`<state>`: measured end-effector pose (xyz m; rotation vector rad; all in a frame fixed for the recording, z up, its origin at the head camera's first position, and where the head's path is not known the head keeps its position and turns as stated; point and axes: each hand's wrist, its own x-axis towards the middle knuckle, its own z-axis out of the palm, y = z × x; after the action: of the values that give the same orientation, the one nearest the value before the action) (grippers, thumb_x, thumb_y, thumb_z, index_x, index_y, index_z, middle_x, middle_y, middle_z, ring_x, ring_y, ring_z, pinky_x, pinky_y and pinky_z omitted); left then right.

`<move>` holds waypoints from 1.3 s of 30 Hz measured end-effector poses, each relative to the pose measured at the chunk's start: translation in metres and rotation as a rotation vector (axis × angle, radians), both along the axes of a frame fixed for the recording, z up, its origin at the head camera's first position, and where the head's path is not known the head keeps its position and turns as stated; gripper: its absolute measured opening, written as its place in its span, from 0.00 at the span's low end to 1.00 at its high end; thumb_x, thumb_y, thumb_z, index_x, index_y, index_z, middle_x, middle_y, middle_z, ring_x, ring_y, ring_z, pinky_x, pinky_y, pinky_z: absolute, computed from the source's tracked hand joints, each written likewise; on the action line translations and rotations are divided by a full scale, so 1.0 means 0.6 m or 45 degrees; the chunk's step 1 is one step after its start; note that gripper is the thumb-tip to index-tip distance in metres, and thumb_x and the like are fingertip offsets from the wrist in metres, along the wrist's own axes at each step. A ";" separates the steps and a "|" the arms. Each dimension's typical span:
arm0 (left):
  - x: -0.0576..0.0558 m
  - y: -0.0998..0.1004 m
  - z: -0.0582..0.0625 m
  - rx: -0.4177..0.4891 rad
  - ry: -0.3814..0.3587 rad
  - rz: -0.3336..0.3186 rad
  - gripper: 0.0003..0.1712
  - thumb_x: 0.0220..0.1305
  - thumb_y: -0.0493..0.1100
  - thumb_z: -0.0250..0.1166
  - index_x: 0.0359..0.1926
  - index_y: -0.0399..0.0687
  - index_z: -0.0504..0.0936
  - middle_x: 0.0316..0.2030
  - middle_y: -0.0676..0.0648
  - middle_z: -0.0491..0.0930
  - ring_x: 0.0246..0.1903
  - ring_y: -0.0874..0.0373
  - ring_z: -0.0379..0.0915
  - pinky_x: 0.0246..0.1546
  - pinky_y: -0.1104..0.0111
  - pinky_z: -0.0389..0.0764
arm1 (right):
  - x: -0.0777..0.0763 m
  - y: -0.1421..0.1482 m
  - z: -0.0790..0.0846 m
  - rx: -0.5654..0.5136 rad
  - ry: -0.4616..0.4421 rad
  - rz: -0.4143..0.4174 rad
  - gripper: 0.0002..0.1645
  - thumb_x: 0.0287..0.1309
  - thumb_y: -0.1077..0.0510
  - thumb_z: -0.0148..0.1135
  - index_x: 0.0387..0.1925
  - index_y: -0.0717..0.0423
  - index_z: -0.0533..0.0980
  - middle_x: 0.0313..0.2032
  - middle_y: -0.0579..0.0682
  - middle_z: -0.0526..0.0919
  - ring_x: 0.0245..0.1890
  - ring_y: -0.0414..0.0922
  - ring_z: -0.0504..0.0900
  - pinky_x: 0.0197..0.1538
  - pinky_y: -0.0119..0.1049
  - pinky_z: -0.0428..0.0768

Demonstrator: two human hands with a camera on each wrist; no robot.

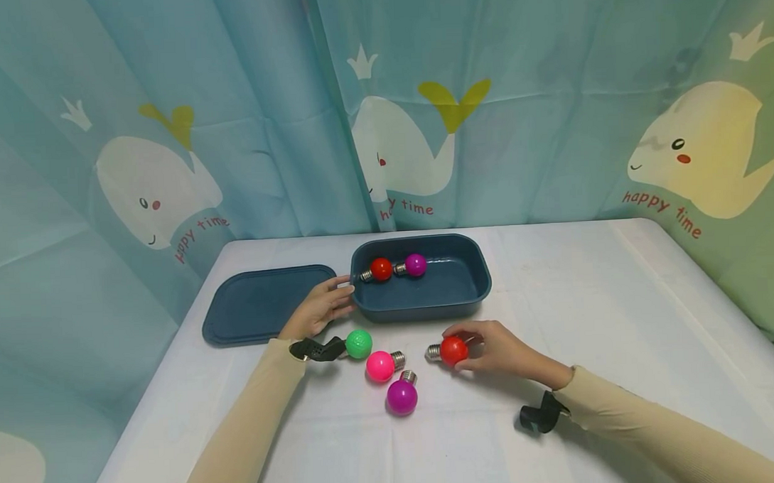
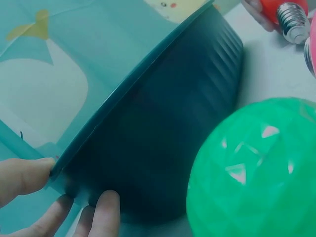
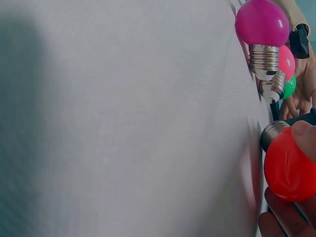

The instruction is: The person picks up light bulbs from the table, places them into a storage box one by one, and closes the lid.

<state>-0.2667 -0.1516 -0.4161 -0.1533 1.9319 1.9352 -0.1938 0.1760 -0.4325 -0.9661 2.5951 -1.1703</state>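
Note:
My right hand (image 1: 498,348) pinches a red light bulb (image 1: 453,351) between thumb and fingers, its metal screw base pointing left, in front of the dark blue box (image 1: 421,314). At the box's left end, my left hand (image 1: 320,306) touches the rim and outer wall with extended fingertips. Inside the box lie another red bulb (image 1: 381,269) and a purple bulb (image 1: 416,264). A green faceted bulb (image 1: 358,343) rests by my left wrist, its base hidden by the black wrist strap (image 1: 319,349). Beside it are a pink bulb (image 1: 380,367) and a second purple bulb (image 1: 402,398).
A flat dark blue lid (image 1: 261,299) lies left of the box, partly behind my left hand. Everything stands on a white-covered table (image 1: 574,292). A light blue curtain (image 1: 281,131) with printed whales hangs along the table's back and sides.

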 end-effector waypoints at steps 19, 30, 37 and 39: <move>0.000 -0.001 -0.001 0.004 -0.003 0.003 0.33 0.70 0.38 0.51 0.72 0.41 0.51 0.67 0.34 0.60 0.66 0.43 0.60 0.64 0.56 0.68 | -0.007 0.010 0.033 0.027 0.003 0.034 0.27 0.43 0.61 0.74 0.48 0.63 0.78 0.44 0.55 0.84 0.43 0.48 0.82 0.44 0.34 0.84; 0.001 -0.002 -0.001 0.009 0.001 0.006 0.33 0.70 0.38 0.52 0.72 0.41 0.52 0.67 0.35 0.60 0.64 0.44 0.63 0.63 0.57 0.69 | -0.014 0.014 0.085 0.107 0.065 0.060 0.25 0.43 0.62 0.74 0.47 0.57 0.78 0.43 0.51 0.84 0.43 0.46 0.82 0.45 0.38 0.84; 0.002 -0.002 0.001 0.000 0.002 0.005 0.33 0.70 0.38 0.52 0.72 0.41 0.53 0.67 0.35 0.61 0.61 0.48 0.67 0.61 0.60 0.72 | -0.016 0.014 0.113 0.126 0.121 0.088 0.26 0.42 0.60 0.75 0.47 0.57 0.79 0.43 0.51 0.84 0.42 0.45 0.82 0.46 0.44 0.84; 0.002 -0.002 0.001 -0.003 -0.001 0.008 0.32 0.70 0.38 0.52 0.72 0.41 0.53 0.67 0.35 0.61 0.60 0.49 0.68 0.60 0.61 0.73 | -0.017 0.013 0.121 0.129 0.132 0.094 0.26 0.42 0.61 0.75 0.47 0.57 0.79 0.43 0.51 0.84 0.41 0.45 0.82 0.46 0.45 0.84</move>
<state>-0.2656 -0.1528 -0.4153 -0.1608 1.9349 1.9367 -0.2040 0.1837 -0.3599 -1.1184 2.6436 -0.9855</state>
